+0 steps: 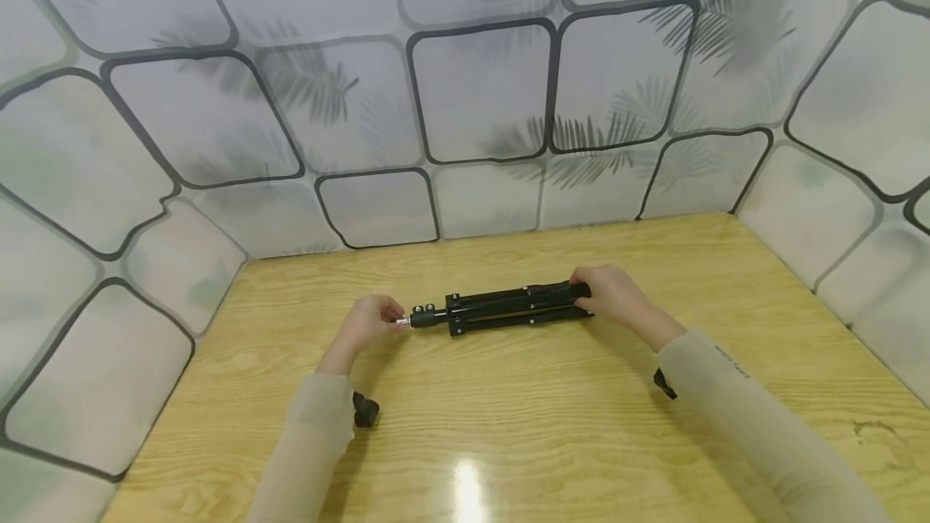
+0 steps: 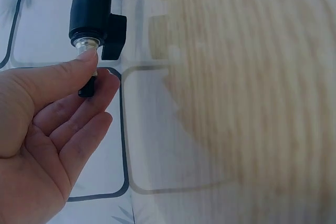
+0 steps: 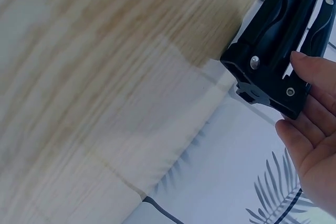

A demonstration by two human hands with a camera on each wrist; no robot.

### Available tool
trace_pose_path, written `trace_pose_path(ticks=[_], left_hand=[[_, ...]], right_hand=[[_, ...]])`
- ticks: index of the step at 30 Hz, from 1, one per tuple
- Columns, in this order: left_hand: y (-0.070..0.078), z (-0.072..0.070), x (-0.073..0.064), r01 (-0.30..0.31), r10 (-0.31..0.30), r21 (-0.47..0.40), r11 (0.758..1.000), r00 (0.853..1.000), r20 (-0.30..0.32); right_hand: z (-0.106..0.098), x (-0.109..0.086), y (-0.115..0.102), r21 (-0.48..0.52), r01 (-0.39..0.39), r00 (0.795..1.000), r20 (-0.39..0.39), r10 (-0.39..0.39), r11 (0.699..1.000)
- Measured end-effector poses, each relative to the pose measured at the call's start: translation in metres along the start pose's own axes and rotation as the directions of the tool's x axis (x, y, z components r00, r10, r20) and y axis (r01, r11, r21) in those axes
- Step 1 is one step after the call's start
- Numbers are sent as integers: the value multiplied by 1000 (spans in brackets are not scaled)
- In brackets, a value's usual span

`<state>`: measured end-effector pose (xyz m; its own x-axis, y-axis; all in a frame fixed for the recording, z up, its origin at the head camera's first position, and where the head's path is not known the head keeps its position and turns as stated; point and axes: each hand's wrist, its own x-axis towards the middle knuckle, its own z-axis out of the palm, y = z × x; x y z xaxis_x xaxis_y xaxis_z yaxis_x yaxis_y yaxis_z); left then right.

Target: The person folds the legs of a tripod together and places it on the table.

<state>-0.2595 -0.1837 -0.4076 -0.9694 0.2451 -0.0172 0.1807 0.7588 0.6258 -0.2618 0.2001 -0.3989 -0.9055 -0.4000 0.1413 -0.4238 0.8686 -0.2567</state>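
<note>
A folded black light stand [image 1: 501,309] lies crosswise between the two hands, its silver tip [image 1: 404,321] toward the left. My left hand [image 1: 372,320] pinches that tip between thumb and fingers; the left wrist view shows the thumb [image 2: 79,72] against the metal just below a black collar [image 2: 90,11] with a dark knob [image 2: 114,38] beside it. At the opposite end, my right hand [image 1: 606,290] grips the folded legs. In the right wrist view, the thumb and fingers [image 3: 315,108] hold the edge of a black riveted bracket [image 3: 257,72].
Beneath the stand is a wood-grain table [image 1: 465,394]. Pale cloth walls [image 1: 479,95] with dark outlines and leaf prints rise at its back and sides. A small black object [image 1: 366,412] shows by the left sleeve, and another black piece [image 1: 664,384] under the right sleeve.
</note>
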Motion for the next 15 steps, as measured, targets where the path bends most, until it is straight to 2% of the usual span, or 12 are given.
trace_pose_path(ticks=[3,7,11,15], left_hand=[[-2,2,0,14,-14,1,1000,1000,11],[-2,3,1,-3,2,6,1000,1000,2],[-1,2,0,-7,7,-27,1000,1000,3],[8,0,-4,-7,7,-57,998,1000,4]], right_hand=[[1,-1,0,0,2,1000,-1,-2,1000],[1,0,0,4,1,1000,-8,-1,1000],[2,0,0,12,-1,1000,-9,1,1000],[0,-2,-4,11,0,1000,-12,1,1000]])
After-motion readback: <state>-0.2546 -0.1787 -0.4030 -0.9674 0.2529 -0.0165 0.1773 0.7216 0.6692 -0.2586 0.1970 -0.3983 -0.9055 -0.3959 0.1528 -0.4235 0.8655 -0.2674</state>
